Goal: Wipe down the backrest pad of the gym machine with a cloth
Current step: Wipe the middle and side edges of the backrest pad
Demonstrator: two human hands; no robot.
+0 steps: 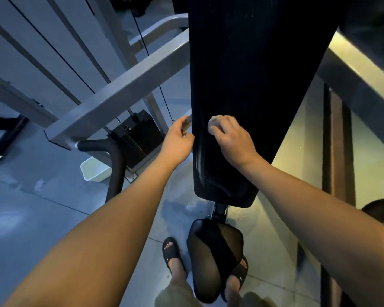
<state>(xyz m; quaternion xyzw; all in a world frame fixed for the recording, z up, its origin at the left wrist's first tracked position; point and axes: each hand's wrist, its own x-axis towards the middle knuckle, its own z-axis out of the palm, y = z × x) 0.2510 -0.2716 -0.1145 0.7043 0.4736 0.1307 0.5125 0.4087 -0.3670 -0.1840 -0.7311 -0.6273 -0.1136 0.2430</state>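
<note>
The long black backrest pad (248, 69) runs down the middle of the view, ending in a rounded lower edge. My right hand (233, 138) presses a small pale cloth (215, 121) flat against the pad's lower part, fingers curled over it. My left hand (179, 140) grips the pad's left edge beside a grey metal bracket, thumb and fingers wrapped around the side. Only a crumpled bit of the cloth shows beyond my fingers.
Below the pad sits the black seat (213, 255), with my sandalled feet on either side. Grey machine beams (120, 89) cross at left above a black weight stack (140, 138) and a curved black handle (113, 156). A white tub (94, 170) stands on the floor.
</note>
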